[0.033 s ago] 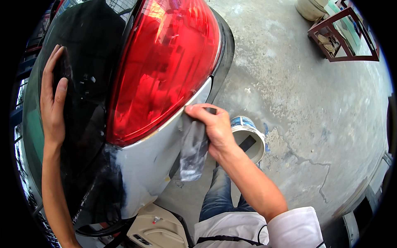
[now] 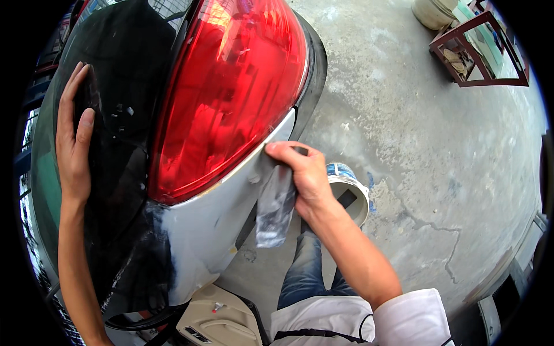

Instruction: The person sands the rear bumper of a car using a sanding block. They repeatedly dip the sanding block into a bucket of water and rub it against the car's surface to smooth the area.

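Observation:
A large red tail light (image 2: 231, 98) is set in the car's rear corner, above a grey-white body panel (image 2: 196, 236) with worn patches. My right hand (image 2: 309, 179) pinches a dark grey strip of what looks like wet sandpaper (image 2: 274, 210). Its thumb and fingertips bear on the panel just under the light's lower edge, and the strip's wet-looking free end hangs down. My left hand (image 2: 75, 144) lies with fingers stretched out along the black, glossy bodywork (image 2: 124, 86) left of the light.
A white bucket (image 2: 365, 199) with a dark flat piece inside stands on the concrete floor beyond my right wrist. Far right are a maroon frame (image 2: 490, 81) and a pale tub (image 2: 433, 14). An open beige car door (image 2: 222, 323) lies near my legs.
My right hand, with the sandpaper strip, has slid slightly right and away from me along the light's lower edge. My left hand has stayed put.

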Demonstrator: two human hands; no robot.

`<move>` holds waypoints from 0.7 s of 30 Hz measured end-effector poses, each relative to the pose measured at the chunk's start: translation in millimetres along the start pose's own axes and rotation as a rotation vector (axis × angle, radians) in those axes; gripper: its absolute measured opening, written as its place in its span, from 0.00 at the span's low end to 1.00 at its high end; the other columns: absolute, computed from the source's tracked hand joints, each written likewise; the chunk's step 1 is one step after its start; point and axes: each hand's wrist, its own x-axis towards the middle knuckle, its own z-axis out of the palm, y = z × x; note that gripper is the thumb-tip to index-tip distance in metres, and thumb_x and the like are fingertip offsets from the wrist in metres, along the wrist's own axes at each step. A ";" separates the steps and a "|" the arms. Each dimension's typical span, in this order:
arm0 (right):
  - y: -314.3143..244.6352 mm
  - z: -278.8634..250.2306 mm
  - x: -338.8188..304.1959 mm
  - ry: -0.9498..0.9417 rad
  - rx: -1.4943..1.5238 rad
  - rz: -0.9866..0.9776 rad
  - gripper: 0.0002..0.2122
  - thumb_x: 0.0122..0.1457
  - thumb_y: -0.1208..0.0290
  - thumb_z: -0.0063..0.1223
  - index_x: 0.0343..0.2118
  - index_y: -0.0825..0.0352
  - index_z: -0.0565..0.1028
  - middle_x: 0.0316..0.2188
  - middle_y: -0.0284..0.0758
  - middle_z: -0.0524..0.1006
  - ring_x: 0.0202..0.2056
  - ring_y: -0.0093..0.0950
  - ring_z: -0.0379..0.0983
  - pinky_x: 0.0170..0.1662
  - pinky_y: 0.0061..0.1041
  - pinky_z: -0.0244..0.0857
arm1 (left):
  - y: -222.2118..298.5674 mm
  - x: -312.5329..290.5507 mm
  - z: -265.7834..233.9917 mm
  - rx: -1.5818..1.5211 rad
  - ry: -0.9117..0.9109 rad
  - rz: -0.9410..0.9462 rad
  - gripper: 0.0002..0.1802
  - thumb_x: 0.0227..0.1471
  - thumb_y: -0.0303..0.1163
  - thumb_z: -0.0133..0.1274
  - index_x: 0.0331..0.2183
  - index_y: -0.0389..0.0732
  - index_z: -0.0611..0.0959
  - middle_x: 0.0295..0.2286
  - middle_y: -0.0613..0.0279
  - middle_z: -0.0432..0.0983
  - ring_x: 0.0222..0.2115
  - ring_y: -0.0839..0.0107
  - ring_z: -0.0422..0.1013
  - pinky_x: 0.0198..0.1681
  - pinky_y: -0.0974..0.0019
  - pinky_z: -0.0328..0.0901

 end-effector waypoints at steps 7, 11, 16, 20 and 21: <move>-17.4 -1.9 18.0 0.066 -0.084 -0.052 0.05 0.56 0.74 0.64 0.29 0.71 0.83 0.24 0.32 0.81 0.24 0.21 0.76 0.27 0.23 0.68 | 2.0 2.0 2.8 -0.002 0.009 0.013 0.34 0.66 0.52 0.42 0.66 0.44 0.69 0.67 0.53 0.61 0.69 0.55 0.55 0.73 0.52 0.47; -9.3 10.4 9.2 0.098 -0.099 -0.032 0.05 0.56 0.75 0.61 0.28 0.71 0.81 0.23 0.33 0.79 0.22 0.22 0.74 0.27 0.24 0.68 | -4.5 -1.4 4.9 0.008 0.018 0.021 0.34 0.66 0.53 0.42 0.66 0.45 0.70 0.67 0.53 0.61 0.69 0.55 0.55 0.73 0.51 0.48; -19.2 9.8 20.7 0.105 -0.065 -0.033 0.05 0.55 0.75 0.60 0.27 0.71 0.78 0.22 0.33 0.79 0.23 0.22 0.74 0.27 0.24 0.68 | 0.6 0.4 1.8 0.030 0.005 0.013 0.35 0.65 0.54 0.43 0.66 0.46 0.71 0.67 0.53 0.61 0.70 0.54 0.55 0.73 0.50 0.48; -17.7 12.8 15.8 0.124 -0.122 -0.032 0.05 0.55 0.74 0.60 0.28 0.71 0.78 0.23 0.33 0.78 0.23 0.22 0.74 0.28 0.25 0.68 | 1.6 -0.3 3.5 0.010 0.019 0.010 0.34 0.65 0.54 0.43 0.66 0.46 0.71 0.67 0.53 0.61 0.69 0.54 0.55 0.73 0.51 0.49; -20.6 14.3 17.5 0.127 -0.091 -0.033 0.05 0.55 0.74 0.60 0.27 0.71 0.78 0.23 0.32 0.78 0.23 0.22 0.73 0.28 0.25 0.67 | 2.3 -0.2 3.1 0.001 0.020 0.007 0.34 0.65 0.53 0.43 0.66 0.46 0.71 0.67 0.54 0.62 0.69 0.54 0.56 0.73 0.51 0.49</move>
